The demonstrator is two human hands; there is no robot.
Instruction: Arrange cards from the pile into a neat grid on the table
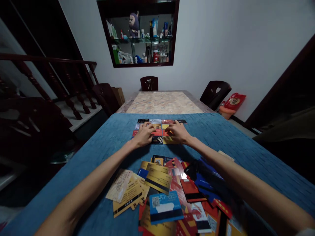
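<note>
Plastic cards lie in rows in two columns towards the far end of the blue cloth. My left hand [145, 134] rests over the left column, its bent fingers apart and touching a red card [158, 132]. Over the right column is my right hand [179, 131], fingers curved and apart, tips at another red card [165, 133]. A black card with a white pattern [158, 140] and a gold card [169, 140] form the nearest row. At the back are a black card [143, 121] and a silver card [155, 121]. My hands partly cover several cards.
A loose, overlapping heap of cards lies nearer me between my forearms, with a light blue card [165, 207] and a gold card [158, 180] on top. The blue cloth [98, 150] covers the near table. Dark chairs [149, 84] stand around it.
</note>
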